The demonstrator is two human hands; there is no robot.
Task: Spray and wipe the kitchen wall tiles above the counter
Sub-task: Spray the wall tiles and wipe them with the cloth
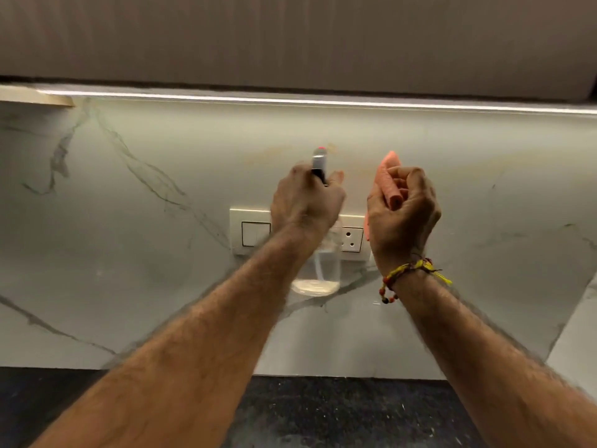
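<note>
The wall tiles (484,176) are pale marble-patterned slabs with grey veins, lit from above. A faint yellowish smear (290,150) shows on them just above my hands. My left hand (307,202) grips a clear spray bottle (318,273) by its neck, the nozzle pointing at the wall; the bottle's body hangs below the hand with little liquid in it. My right hand (403,211) is closed around a folded orange cloth (387,176), held upright close to the wall, to the right of the bottle.
A cream switch and socket plate (252,234) sits on the wall behind my hands. A dark speckled counter (323,412) runs below. Brown upper cabinets (290,37) with a light strip (387,103) hang above. A side wall (578,334) angles in at the right.
</note>
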